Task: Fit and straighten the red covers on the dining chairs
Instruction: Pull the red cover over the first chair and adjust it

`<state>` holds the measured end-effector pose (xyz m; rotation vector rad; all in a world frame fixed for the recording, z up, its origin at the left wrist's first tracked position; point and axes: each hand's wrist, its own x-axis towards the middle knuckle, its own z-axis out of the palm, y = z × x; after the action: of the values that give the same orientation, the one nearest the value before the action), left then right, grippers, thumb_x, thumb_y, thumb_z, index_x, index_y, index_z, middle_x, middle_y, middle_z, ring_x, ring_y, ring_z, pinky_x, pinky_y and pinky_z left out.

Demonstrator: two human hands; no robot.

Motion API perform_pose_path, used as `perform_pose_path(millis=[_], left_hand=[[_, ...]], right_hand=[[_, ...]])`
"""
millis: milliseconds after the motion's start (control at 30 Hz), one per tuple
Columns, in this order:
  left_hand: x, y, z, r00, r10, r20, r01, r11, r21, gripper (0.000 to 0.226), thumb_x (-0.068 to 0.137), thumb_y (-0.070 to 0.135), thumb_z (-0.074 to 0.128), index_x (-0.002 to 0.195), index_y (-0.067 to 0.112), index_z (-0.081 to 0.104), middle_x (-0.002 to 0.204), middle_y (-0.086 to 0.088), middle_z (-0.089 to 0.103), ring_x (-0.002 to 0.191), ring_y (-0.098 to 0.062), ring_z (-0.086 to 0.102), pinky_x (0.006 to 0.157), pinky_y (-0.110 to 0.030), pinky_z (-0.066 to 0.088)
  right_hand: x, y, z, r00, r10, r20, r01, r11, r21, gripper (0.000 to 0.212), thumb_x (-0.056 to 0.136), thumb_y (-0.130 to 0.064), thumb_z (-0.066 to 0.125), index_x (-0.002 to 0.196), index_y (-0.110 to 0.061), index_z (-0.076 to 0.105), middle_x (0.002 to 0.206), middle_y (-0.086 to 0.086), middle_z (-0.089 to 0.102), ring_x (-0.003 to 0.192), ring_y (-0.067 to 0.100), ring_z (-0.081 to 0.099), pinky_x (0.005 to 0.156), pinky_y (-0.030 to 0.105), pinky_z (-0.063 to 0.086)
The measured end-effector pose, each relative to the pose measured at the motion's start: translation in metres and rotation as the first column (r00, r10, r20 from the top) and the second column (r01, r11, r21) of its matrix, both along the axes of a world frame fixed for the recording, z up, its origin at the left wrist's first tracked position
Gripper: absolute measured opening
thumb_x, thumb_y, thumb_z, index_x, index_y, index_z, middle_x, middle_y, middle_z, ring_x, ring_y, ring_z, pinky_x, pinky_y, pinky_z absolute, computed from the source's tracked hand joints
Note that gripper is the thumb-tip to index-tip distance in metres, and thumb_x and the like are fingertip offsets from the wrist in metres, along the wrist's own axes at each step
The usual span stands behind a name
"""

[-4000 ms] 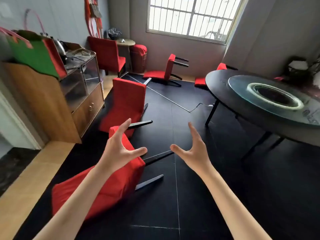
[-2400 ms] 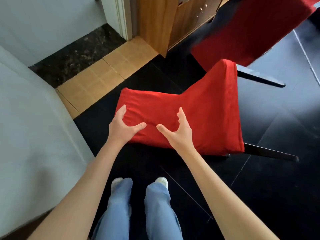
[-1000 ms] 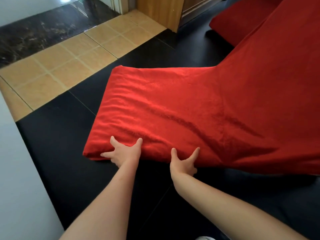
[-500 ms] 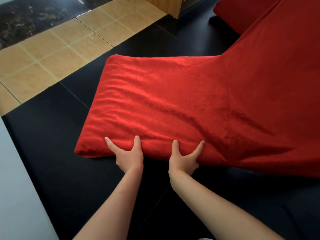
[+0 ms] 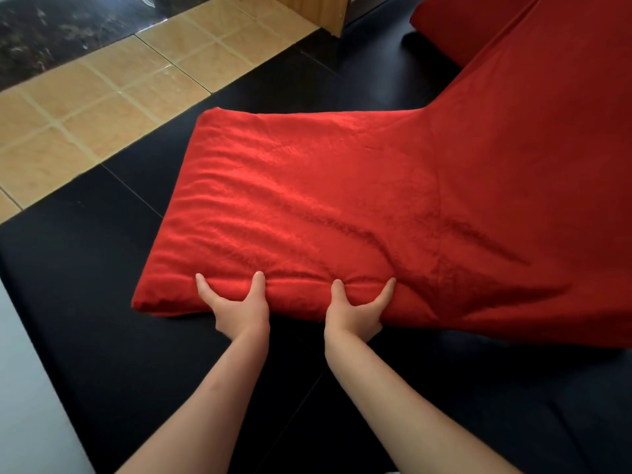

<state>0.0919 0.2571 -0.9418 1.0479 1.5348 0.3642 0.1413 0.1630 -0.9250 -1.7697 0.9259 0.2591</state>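
Note:
A dining chair lies tipped over on the black floor, wrapped in a wrinkled red cover (image 5: pixel 307 206). Its backrest stretches toward the lower left; the seat part rises at the right edge of the view. My left hand (image 5: pixel 236 307) and my right hand (image 5: pixel 355 311) clamp the near long edge of the covered backrest, side by side. On each hand the thumb and one finger show on top of the cloth and the other fingers are hidden under the edge. The cloth puckers between the two hands.
A second red-covered chair (image 5: pixel 458 22) lies at the top right. A wooden cabinet corner (image 5: pixel 325 12) stands at the top. Tan floor tiles (image 5: pixel 102 97) and a dark marble strip (image 5: pixel 51 32) run along the upper left. A pale wall (image 5: pixel 24 405) fills the lower left.
I have walked from the room's middle to the fallen chair and bent down over it. Both hands went from open in the air to gripping the backrest's near edge.

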Motion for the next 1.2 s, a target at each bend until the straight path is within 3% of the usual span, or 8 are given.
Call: perform_pose_path(millis=[167,333,500,600,700,867,1033,1200], left_hand=[[-0.001,0.001,0.002,1.000,-0.009,-0.003,0.009,1.000,0.014,0.099,0.075,0.041,0.079,0.145,0.054,0.010,0.145,-0.012,0.040,0.110,-0.027,0.055,0.097,-0.047,0.049],[-0.002,-0.001,0.011,0.999,-0.016,-0.028,0.016,1.000,-0.004,0.100,0.075,0.038,0.079,0.146,0.052,0.010,0.144,-0.012,0.040,0.085,-0.015,0.051,0.090,-0.040,0.051],[-0.012,-0.012,0.018,0.998,-0.005,-0.067,0.001,0.998,-0.065,0.101,0.074,0.037,0.080,0.145,0.054,0.010,0.142,-0.013,0.040,0.090,-0.018,0.053,0.092,-0.047,0.053],[-0.016,-0.017,0.022,0.997,0.017,-0.080,-0.024,0.996,-0.085,0.101,0.074,0.036,0.080,0.145,0.053,0.011,0.131,-0.009,0.044,0.073,-0.008,0.052,0.076,-0.037,0.056],[-0.019,-0.020,0.030,0.996,0.036,-0.081,-0.046,0.992,-0.113,0.100,0.074,0.034,0.081,0.145,0.053,0.012,0.113,-0.002,0.038,0.067,-0.007,0.052,0.057,-0.025,0.049],[-0.024,-0.021,0.055,0.990,0.034,-0.136,-0.053,0.989,-0.137,0.100,0.074,0.033,0.081,0.145,0.053,0.013,0.107,0.000,0.037,0.064,-0.005,0.050,0.060,-0.026,0.051],[-0.021,-0.017,0.092,0.981,0.063,-0.183,-0.094,0.982,-0.164,0.101,0.074,0.032,0.081,0.146,0.052,0.013,0.097,-0.001,0.038,0.061,-0.007,0.050,0.067,-0.033,0.056],[-0.010,-0.008,0.135,0.967,0.060,-0.249,-0.105,0.980,-0.172,0.103,0.072,0.034,0.082,0.146,0.050,0.012,0.087,0.002,0.037,0.058,-0.008,0.050,0.063,-0.033,0.055]], right_hand=[[0.000,-0.001,0.001,1.000,-0.005,-0.017,0.005,1.000,0.019,0.096,0.078,-0.037,0.078,0.143,-0.060,0.011,0.125,0.019,0.041,0.083,0.026,0.053,0.083,0.036,0.045],[-0.003,-0.002,0.010,0.998,-0.013,-0.055,0.015,0.999,0.038,0.095,0.079,-0.035,0.076,0.142,-0.061,0.009,0.126,0.016,0.041,0.081,0.024,0.052,0.077,0.033,0.042],[-0.010,-0.014,0.018,0.996,-0.006,-0.086,0.005,1.000,-0.014,0.095,0.079,-0.032,0.077,0.144,-0.059,0.012,0.126,0.015,0.046,0.080,0.022,0.050,0.076,0.030,0.041],[-0.013,-0.019,0.024,0.995,-0.013,-0.103,0.010,1.000,-0.029,0.094,0.079,-0.030,0.076,0.144,-0.057,0.014,0.126,0.015,0.048,0.078,0.020,0.048,0.075,0.028,0.038],[-0.015,-0.022,0.032,0.993,-0.012,-0.115,0.007,0.999,-0.045,0.095,0.078,-0.028,0.077,0.144,-0.056,0.015,0.127,0.013,0.049,0.074,0.018,0.046,0.073,0.026,0.037],[-0.018,-0.024,0.054,0.990,-0.015,-0.140,0.001,0.995,-0.103,0.095,0.078,-0.026,0.077,0.146,-0.054,0.017,0.131,0.010,0.050,0.061,0.000,0.034,0.072,0.023,0.034],[-0.013,-0.018,0.092,0.980,-0.012,-0.197,-0.011,0.994,-0.112,0.096,0.077,-0.026,0.078,0.145,-0.055,0.017,0.132,0.013,0.047,0.061,0.008,0.037,0.073,0.027,0.037],[-0.001,-0.006,0.134,0.967,-0.016,-0.256,-0.019,0.991,-0.134,0.097,0.075,-0.028,0.079,0.144,-0.056,0.017,0.131,0.017,0.045,0.075,0.021,0.044,0.071,0.030,0.037]])
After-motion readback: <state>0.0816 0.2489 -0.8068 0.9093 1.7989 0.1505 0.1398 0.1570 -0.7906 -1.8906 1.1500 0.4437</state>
